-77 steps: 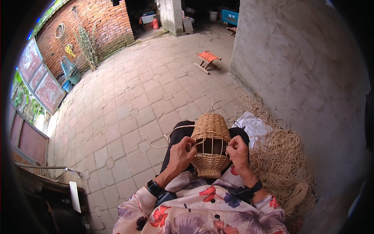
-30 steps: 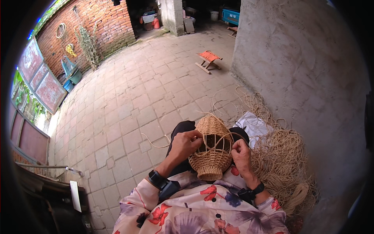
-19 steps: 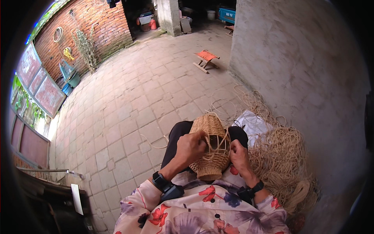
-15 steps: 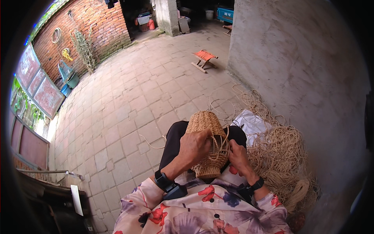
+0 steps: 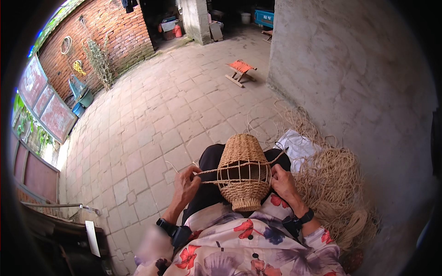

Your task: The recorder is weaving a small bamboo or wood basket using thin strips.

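A tan woven basket (image 5: 241,150) lies across my lap on dark trousers. Both its ends are densely woven, while bare upright ribs cross an open band in the middle. My left hand (image 5: 185,186), out to the left of the basket, is closed on twisted cord (image 5: 208,170). Two lengths of the cord run taut from that hand to the open band, one above the other. At the band's right edge, my right hand (image 5: 282,182) pinches the basket's side; its fingertips are partly hidden. A loose cord end sticks out above the right hand.
A large tangled heap of cord (image 5: 329,179) and a white sheet (image 5: 298,148) lie at my right, beside a grey wall (image 5: 350,73). Farther off stands a low folding stool (image 5: 241,70) with an orange seat. Paving covers the yard; a brick wall (image 5: 108,34) bounds it.
My left hand has moved left from over the basket, drawing cord out taut and uncovering the ribbed band. The right hand stays at the basket's right side.
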Motion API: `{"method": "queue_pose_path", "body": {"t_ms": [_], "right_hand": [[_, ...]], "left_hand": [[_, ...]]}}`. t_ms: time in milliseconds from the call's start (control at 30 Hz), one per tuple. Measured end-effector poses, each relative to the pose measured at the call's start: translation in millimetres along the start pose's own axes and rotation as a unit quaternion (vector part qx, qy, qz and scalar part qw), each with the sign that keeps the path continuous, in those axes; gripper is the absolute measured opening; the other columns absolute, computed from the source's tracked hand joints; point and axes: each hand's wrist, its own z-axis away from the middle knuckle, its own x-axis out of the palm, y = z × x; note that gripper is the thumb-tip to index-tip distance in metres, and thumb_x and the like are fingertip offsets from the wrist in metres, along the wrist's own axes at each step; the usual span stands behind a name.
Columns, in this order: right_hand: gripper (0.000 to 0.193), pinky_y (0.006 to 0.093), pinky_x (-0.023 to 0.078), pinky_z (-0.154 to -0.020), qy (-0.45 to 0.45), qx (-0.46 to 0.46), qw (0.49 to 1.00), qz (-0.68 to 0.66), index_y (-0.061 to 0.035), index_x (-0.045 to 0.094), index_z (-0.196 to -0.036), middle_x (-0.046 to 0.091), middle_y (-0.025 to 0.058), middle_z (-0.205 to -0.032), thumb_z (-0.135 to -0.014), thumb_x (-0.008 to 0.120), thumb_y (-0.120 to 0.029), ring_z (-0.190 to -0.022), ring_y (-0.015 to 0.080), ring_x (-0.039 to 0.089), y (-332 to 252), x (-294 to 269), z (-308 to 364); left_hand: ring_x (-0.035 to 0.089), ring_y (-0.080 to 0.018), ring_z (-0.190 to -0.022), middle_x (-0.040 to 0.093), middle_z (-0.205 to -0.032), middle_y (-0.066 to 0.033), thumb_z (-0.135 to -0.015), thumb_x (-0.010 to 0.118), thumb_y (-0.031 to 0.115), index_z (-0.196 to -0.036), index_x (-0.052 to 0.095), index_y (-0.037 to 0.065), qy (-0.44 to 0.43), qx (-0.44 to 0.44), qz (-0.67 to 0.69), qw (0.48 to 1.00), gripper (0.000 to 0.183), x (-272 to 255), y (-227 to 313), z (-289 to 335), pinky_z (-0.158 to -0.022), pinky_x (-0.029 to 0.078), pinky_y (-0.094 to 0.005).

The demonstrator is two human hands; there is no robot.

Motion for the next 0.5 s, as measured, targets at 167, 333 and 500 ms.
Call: {"method": "queue_pose_path", "body": {"t_ms": [167,333,500], "right_hand": [[0.014,0.0355,0.049,-0.058,0.041,0.023,0.999,0.013,-0.0042,0.056,-0.087,0.062,0.0113,-0.067,-0.079,0.066,-0.008,-0.061,0.0254,0.064,-16,-12,-2],[0.015,0.0363,0.048,-0.051,0.117,-0.107,0.986,-0.044,-0.0082,0.056,-0.087,0.059,0.0085,-0.062,-0.08,0.068,-0.009,-0.056,0.0248,0.063,-95,-6,-5],[0.016,0.0449,0.049,-0.056,0.041,-0.127,0.989,0.059,-0.0094,0.053,-0.09,0.062,0.0112,-0.066,-0.077,0.06,-0.007,-0.062,0.0346,0.064,-96,7,-20]], "left_hand": [[0.056,-0.0155,-0.058,0.06,-0.065,-0.01,-0.076,0.053,0.009,-0.091,0.066,0.001,-0.026,-0.06,0.064,0.996,0.022,-1,-19,7,-0.054,0.044,-0.0306],[0.059,-0.0199,-0.059,0.061,-0.066,-0.0127,-0.08,0.053,0.012,-0.091,0.066,0.002,-0.02,-0.018,0.028,0.999,0.02,12,4,9,-0.058,0.046,-0.0334],[0.062,-0.0247,-0.064,0.062,-0.069,-0.016,-0.081,0.054,0.01,-0.091,0.066,0.004,0.02,0.016,-0.004,1.0,0.017,16,-22,-3,-0.059,0.047,-0.0356]]}}
